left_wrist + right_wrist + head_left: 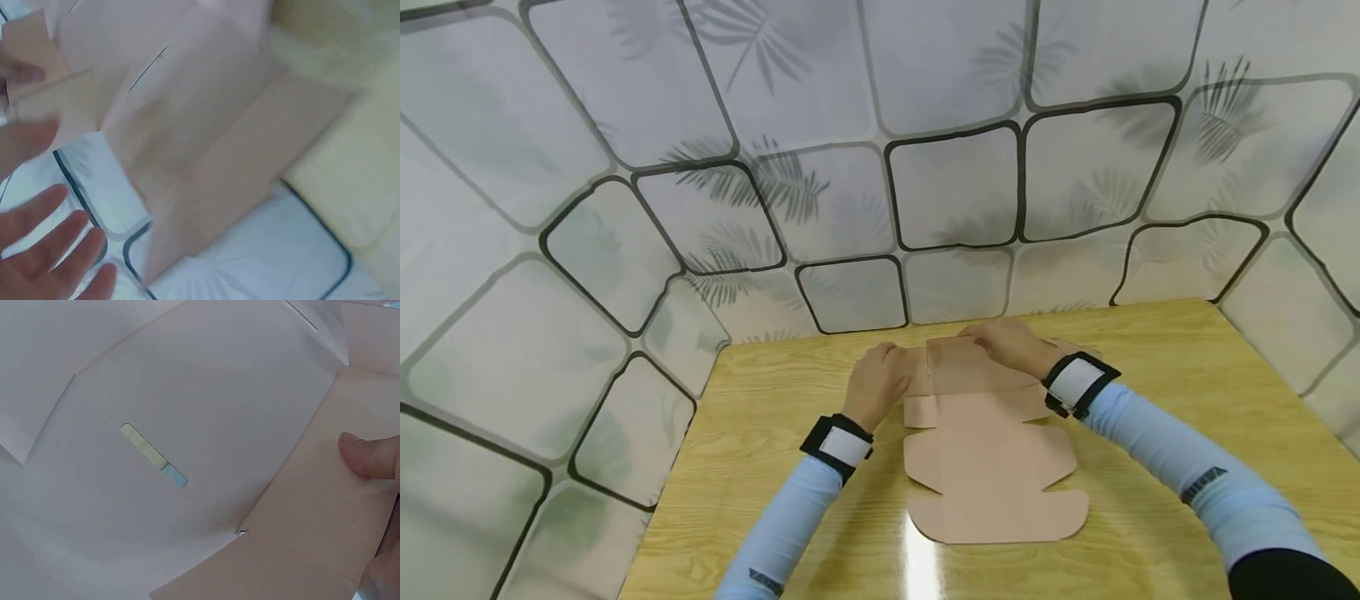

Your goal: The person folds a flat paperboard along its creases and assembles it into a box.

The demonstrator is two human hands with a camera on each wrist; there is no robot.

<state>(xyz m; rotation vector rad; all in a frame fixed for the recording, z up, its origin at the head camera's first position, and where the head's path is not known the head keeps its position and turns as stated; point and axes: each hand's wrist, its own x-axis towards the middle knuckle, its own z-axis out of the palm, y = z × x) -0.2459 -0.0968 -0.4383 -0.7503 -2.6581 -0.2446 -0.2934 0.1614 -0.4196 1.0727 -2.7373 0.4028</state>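
An unfolded cardboard box blank (pixel 992 467), brown with curved side flaps, lies over the table with its far part raised between the hands. My right hand (pixel 1011 343) pinches the far panel; in the right wrist view its thumb (pixel 369 456) presses the inner face and fingers show past the outer edge. My left hand (pixel 876 383) is at the far left flap, and the left wrist view has its fingers (pixel 56 250) spread apart beside the cardboard (pixel 187 131). Narrow slots are cut in the panels, one of them long and rounded.
Beneath the blank is a light wood-grain table (pixel 775 417). A pale patterned sheet (pixel 955 192) with dark outlines and leaf prints rises behind the table's far edge and along both sides.
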